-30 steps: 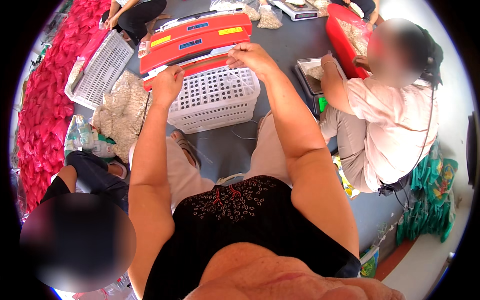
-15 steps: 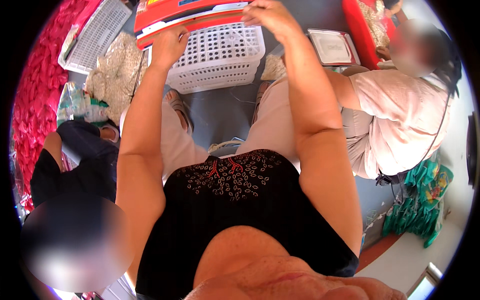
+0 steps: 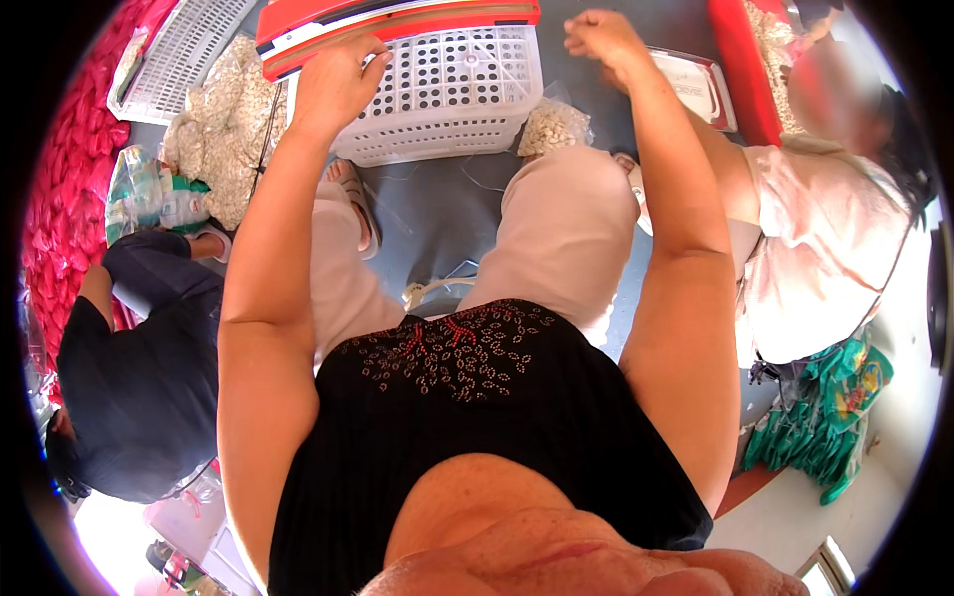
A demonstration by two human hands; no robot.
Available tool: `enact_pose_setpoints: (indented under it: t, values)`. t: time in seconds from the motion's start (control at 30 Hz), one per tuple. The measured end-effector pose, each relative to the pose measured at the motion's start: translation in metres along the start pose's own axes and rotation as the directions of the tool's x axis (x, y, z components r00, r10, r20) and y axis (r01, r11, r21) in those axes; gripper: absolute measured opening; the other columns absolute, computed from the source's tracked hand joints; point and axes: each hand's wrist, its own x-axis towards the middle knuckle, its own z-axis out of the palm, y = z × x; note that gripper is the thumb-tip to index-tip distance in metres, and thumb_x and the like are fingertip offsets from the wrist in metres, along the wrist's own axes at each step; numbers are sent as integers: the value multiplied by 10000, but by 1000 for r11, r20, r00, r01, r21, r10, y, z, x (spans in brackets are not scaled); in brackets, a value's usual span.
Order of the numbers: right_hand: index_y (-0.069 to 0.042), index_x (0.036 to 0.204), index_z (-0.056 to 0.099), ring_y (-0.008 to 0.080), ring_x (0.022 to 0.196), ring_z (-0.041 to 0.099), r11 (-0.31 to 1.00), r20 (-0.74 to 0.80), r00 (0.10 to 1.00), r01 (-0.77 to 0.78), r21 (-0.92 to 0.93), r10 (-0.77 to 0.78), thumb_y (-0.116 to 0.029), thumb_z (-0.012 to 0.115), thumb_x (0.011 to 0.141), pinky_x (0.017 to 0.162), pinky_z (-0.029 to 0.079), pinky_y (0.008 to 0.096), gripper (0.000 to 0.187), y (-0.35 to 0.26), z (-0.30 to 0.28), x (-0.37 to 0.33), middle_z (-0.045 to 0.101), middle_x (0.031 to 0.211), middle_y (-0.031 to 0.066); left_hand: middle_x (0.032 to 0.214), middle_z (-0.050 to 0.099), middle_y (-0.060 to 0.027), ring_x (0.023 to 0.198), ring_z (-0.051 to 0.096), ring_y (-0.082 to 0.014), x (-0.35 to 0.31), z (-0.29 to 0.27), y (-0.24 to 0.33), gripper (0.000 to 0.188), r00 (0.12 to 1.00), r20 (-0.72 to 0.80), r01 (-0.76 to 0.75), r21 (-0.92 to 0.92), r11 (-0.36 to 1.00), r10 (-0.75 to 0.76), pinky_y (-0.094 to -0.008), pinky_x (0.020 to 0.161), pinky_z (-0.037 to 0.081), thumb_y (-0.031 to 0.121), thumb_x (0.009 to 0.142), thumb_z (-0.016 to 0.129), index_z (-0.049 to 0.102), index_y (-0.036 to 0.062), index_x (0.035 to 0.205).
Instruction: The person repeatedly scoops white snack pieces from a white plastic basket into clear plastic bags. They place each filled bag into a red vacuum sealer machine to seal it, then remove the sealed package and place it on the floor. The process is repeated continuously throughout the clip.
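My left hand (image 3: 340, 84) is at the front edge of a long red box-like device (image 3: 497, 14) with a pale strip along it. Its thumb stands apart from the bent fingers, and I see nothing between them. The device lies on an upturned-looking white perforated plastic crate (image 3: 437, 134) in front of my feet. My right hand (image 3: 608, 42) is off the device, in the air to its right. Those fingers are curled together; whether they hold anything small, I cannot make out.
A bag of pale pieces (image 3: 555, 127) sits by the crate's right side, and a larger one (image 3: 224, 124) to its left. Another white crate (image 3: 184, 60) stands far left beside red packets (image 3: 65, 209). Co-workers sit left (image 3: 139, 368) and right (image 3: 825, 248), near a red tub (image 3: 745, 74).
My right hand has left the device's right end and moved out to the right. My right knee has swung into fuller view. My left hand stays near the device, its thumb now further from the fingers.
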Motion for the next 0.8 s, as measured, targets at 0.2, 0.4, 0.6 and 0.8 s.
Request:
enact_pose_setpoints:
  t: [0.2, 0.4, 0.6, 0.8]
  values:
    - [-10, 1061, 654, 281, 998, 631, 769, -48, 972, -212, -603, 230, -532, 709, 682, 835, 493, 379, 648, 122, 50, 23, 667, 1038, 154, 886, 681, -103, 665, 607, -280, 7, 0, 6, 179, 998, 22, 60, -43, 997, -59, -355, 640, 480, 211, 836, 635, 678, 68, 936]
    - [-36, 1073, 664, 313, 1040, 615, 644, -103, 901, -377, -666, 421, -510, 728, 685, 841, 499, 393, 616, 148, 70, -5, 644, 1099, 175, 843, 683, -96, 585, 578, -213, 24, 8, 18, 183, 999, -1, 41, -147, 988, -41, -310, 585, 471, 210, 836, 645, 683, 67, 944]
    - [-68, 938, 687, 354, 942, 628, 604, -131, 979, -200, -772, 157, -274, 582, 844, 816, 499, 450, 249, 229, 84, -2, 661, 977, 178, 807, 669, -81, 551, 565, -218, 42, 25, 44, 173, 999, -54, -12, -249, 969, -1, -319, 550, 457, 225, 831, 648, 677, 75, 912]
    - [-60, 857, 653, 388, 865, 617, 604, -158, 987, -106, -790, -33, -208, 536, 833, 756, 490, 481, 190, 176, 48, -31, 650, 890, 197, 821, 667, -74, 584, 591, -239, 47, 37, 33, 179, 996, -67, -61, -132, 989, 52, -354, 575, 471, 247, 839, 626, 674, 95, 919]
